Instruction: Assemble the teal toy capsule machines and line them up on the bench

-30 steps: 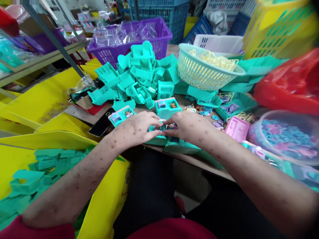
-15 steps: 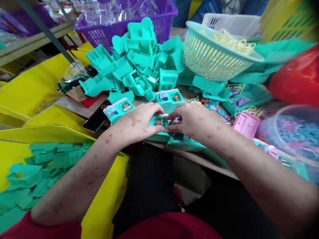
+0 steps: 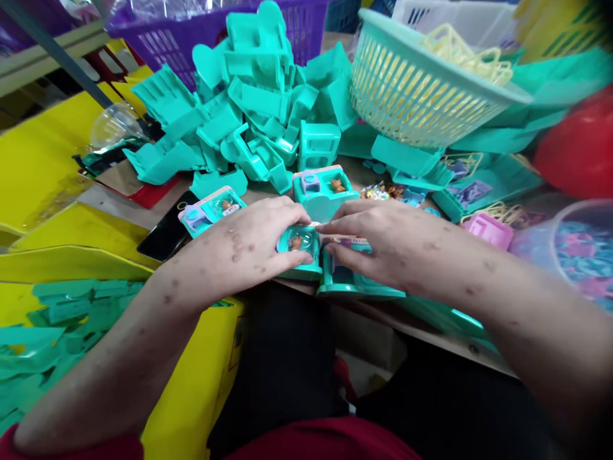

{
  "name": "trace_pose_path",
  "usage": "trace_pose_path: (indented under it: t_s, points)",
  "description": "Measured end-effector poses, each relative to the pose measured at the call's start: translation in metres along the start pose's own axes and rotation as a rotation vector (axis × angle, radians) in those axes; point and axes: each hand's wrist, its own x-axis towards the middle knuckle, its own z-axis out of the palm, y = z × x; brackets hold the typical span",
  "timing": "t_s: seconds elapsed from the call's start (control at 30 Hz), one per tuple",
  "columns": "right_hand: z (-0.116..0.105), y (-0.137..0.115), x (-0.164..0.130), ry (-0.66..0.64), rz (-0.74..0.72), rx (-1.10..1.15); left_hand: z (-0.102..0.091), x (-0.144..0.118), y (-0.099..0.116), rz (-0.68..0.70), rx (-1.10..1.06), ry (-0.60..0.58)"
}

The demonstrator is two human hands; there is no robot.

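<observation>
My left hand [image 3: 249, 243] grips a small teal toy piece [image 3: 297, 246] with a clear dome over a tiny brown figure, at the table's near edge. My right hand [image 3: 383, 246] meets it from the right, fingertips on the same piece and palm over a second teal piece [image 3: 354, 284]. Just behind my hands stand two finished teal toys with pastel insets, one at the left [image 3: 213, 207] and one in the middle [image 3: 323, 188].
A heap of teal plastic shells [image 3: 253, 108] fills the back of the table. A mint basket of yellow parts [image 3: 421, 83] stands back right, a purple basket [image 3: 201, 32] back left. A black phone [image 3: 165, 233] lies left. A yellow bin of teal pieces [image 3: 57, 319] stands at my left.
The view has dipped and moved closer. My hands have stayed on the domed teal piece, and my fingers have shifted so the dome now shows between them.
</observation>
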Motion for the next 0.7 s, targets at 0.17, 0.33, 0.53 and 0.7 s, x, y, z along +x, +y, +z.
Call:
trace_pose_path:
  t_s: [0.17,0.33,0.53,0.7]
  points:
    - [0.006,0.002,-0.004,0.108,-0.069,0.038,0.002,-0.004,-0.006,0.064,-0.038,0.013]
    - [0.012,-0.005,-0.001,0.162,0.018,0.047,0.002,-0.001,-0.007,-0.013,-0.103,-0.006]
    - [0.007,0.001,0.008,0.131,0.148,0.006,-0.002,0.0,-0.005,-0.145,-0.093,-0.033]
    - [0.006,-0.006,0.002,0.128,0.242,0.03,-0.003,0.002,-0.014,-0.119,-0.035,-0.081]
